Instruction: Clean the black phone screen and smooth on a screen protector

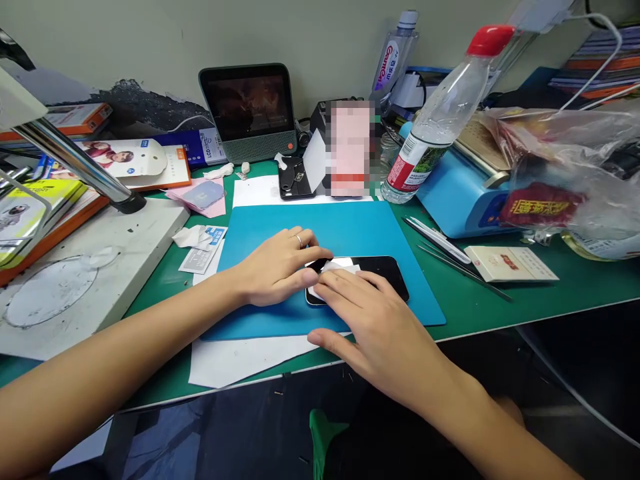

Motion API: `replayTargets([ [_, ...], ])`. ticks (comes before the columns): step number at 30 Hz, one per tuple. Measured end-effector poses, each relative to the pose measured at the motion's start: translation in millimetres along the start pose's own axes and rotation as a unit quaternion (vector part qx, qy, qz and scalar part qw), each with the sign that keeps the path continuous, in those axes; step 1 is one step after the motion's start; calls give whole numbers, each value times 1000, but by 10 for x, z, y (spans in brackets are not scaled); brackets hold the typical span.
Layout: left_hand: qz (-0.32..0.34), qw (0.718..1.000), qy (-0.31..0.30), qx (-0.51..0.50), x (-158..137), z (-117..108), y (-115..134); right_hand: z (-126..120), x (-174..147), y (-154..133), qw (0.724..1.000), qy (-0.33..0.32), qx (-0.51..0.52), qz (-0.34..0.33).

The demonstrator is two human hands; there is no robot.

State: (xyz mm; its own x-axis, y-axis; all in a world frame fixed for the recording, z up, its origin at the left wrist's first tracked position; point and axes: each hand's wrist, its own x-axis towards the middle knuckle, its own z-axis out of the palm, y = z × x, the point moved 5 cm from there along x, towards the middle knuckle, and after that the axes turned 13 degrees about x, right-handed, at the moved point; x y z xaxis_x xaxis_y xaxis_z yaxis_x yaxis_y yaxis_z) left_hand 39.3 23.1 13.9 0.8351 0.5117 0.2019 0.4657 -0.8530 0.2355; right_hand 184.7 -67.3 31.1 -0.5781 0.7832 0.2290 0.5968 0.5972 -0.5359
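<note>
A smartphone (390, 272) lies flat, its glossy black face up, on a blue mat (320, 223). My left hand (275, 267) grips the phone's left end between thumb and index finger; a ring is on one of its fingers. Over the phone's left half, my right hand (375, 320) presses a thin white wipe (343, 265) to the black glass with its fingertips. The right thumb sticks out apart, over the mat's front edge. Part of the wipe and of the phone is hidden beneath the right fingers.
Behind the mat stand a smart display (250, 110) and a small black phone part (297, 179). To the right are tweezers (465, 270), a cigarette box (510, 263), a leaning water bottle (430, 127) and a blue device (450, 193). A lamp post (85, 167) rises at left.
</note>
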Motion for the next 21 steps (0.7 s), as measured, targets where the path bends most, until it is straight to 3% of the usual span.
replayTargets([
  [7,-33,998,10,-46,6,-30,-50,-135,-145,117,998,13,-63,-27],
  [11,-71,992,28,-96,16,-48,-101,-93,-79,182,996,9,-69,-55],
  [16,-48,998,-14,-25,40,-15,-40,-11,63,238,996,-5,-48,-74],
  [21,-38,998,-54,18,66,26,3,-62,-109,398,987,-27,-92,-130],
])
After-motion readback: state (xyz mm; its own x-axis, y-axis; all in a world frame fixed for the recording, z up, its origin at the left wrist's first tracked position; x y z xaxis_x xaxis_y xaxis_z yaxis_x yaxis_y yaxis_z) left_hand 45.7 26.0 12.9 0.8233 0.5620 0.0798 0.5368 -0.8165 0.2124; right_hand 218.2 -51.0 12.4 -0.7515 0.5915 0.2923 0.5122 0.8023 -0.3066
